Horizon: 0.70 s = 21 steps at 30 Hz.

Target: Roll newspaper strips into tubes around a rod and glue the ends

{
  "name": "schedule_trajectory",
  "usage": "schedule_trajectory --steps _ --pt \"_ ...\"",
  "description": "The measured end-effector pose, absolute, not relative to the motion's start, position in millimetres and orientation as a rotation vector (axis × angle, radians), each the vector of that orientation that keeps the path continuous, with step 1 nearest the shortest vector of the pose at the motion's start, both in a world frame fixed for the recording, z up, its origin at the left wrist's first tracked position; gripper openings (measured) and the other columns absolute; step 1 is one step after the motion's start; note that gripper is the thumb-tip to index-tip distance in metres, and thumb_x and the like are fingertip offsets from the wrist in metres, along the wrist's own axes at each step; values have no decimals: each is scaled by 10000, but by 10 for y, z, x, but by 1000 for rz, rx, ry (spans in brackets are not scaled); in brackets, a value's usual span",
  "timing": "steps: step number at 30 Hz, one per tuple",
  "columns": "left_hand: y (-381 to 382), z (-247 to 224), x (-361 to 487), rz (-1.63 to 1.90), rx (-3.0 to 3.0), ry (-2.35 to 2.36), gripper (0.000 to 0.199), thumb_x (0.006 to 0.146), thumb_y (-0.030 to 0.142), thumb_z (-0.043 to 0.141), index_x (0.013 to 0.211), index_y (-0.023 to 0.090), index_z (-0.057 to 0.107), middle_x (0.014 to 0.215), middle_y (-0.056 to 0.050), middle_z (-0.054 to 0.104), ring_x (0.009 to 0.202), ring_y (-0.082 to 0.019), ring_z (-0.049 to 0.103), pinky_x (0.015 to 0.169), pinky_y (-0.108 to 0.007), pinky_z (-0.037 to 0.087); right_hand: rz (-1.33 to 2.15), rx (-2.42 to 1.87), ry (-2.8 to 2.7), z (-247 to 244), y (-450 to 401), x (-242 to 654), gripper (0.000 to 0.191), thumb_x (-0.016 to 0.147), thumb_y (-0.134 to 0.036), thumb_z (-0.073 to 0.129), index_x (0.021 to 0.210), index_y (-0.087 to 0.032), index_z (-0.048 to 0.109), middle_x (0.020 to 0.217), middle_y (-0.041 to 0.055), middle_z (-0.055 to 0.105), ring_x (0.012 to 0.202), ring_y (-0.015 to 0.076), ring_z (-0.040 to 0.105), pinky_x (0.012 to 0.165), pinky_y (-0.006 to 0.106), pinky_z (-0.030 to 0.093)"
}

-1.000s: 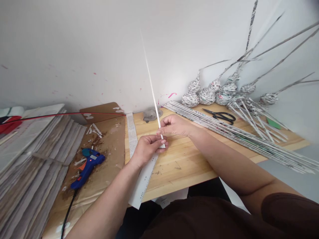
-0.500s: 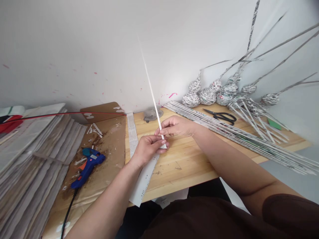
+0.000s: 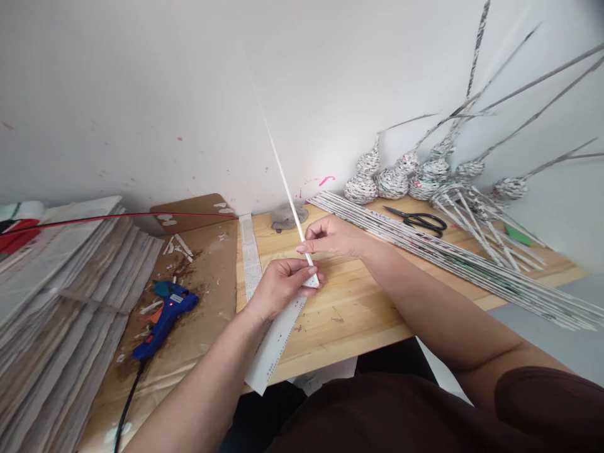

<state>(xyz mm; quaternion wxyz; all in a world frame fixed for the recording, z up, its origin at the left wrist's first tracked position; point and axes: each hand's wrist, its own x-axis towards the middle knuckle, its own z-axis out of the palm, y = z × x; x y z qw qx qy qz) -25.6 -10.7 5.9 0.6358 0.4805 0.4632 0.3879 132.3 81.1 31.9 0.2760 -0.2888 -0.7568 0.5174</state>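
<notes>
A thin white paper tube [image 3: 285,182] slants up and left from my hands, its far tip fading against the wall. My left hand [image 3: 285,284] pinches the wider lower end, where a white paper strip [image 3: 279,343] with small print runs down past the table's front edge. Just above, my right hand [image 3: 330,239] has its thumb and fingers closed on the tube's lower part. Another printed paper strip [image 3: 251,251] lies flat on the wooden table behind my left hand.
A blue glue gun [image 3: 165,321] lies on brown cardboard [image 3: 202,314] at left, beside stacked paper [image 3: 70,314]. At right are black scissors [image 3: 419,220], a bundle of paper rods [image 3: 425,251] and several woven paper gourds [image 3: 361,189]. A gray lump [image 3: 287,217] sits near the wall.
The tube has tilted a little further left and its lower end has moved slightly down and right with my left hand. My right hand has shifted slightly up, its fingers still at the tube.
</notes>
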Motion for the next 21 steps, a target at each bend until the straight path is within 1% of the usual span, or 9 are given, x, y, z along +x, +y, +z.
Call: schedule_trajectory --steps 2,3,8,10,12,15,18,19,21 --pt "-104 71 -257 903 1086 1059 282 729 385 695 880 148 720 845 -85 709 774 -189 653 708 -330 540 1270 -806 -2011 336 786 1316 303 682 -422 720 620 -147 608 570 -35 510 549 81 431 513 225 312" --pt "-104 75 -259 912 1077 1056 285 730 381 695 892 148 716 847 -85 709 786 -190 653 709 -328 540 1277 -797 -2010 345 780 1318 297 698 -422 707 638 -147 616 583 -32 517 555 81 436 513 223 311" --pt "-113 71 -264 924 1037 1003 297 738 379 695 914 140 707 879 -89 704 797 -187 655 744 -344 540 1744 -672 -2078 331 822 1359 328 758 -445 656 862 -137 702 625 0 600 537 78 476 454 202 269" --pt "-116 54 -264 922 1033 998 299 730 374 706 916 140 707 876 -87 703 795 -185 653 744 -339 537 1788 -664 -2035 305 844 1363 321 744 -433 679 851 -131 707 601 0 601 525 76 480 449 200 268" --pt "-115 32 -264 919 1044 1001 285 719 361 719 894 137 708 868 -86 702 793 -180 649 718 -311 531 1764 -659 -1990 287 850 1351 295 718 -417 710 792 -131 700 602 -3 603 529 77 484 467 203 297" --pt "-107 2 -265 918 1069 983 257 719 345 722 862 132 706 834 -80 698 759 -162 635 652 -259 507 1645 -688 -1955 289 836 1323 283 675 -405 746 711 -133 680 603 -17 589 524 68 454 487 210 313" --pt "-96 -4 -268 918 1086 970 247 727 340 716 858 131 703 800 -70 694 713 -141 619 620 -238 487 1500 -754 -1910 310 823 1315 284 649 -390 765 660 -130 651 578 -32 542 520 61 412 479 207 288" --pt "-94 0 -269 918 1090 971 248 727 342 715 856 131 704 798 -69 694 704 -138 616 620 -239 487 1503 -760 -1899 316 822 1320 282 661 -392 756 672 -129 652 581 -32 536 521 61 407 472 205 277" --pt "-93 13 -271 918 1088 984 258 722 349 717 863 134 707 810 -69 697 713 -146 621 641 -258 499 1619 -728 -1921 325 828 1340 286 718 -413 706 762 -131 681 615 -15 558 528 65 418 452 201 258"
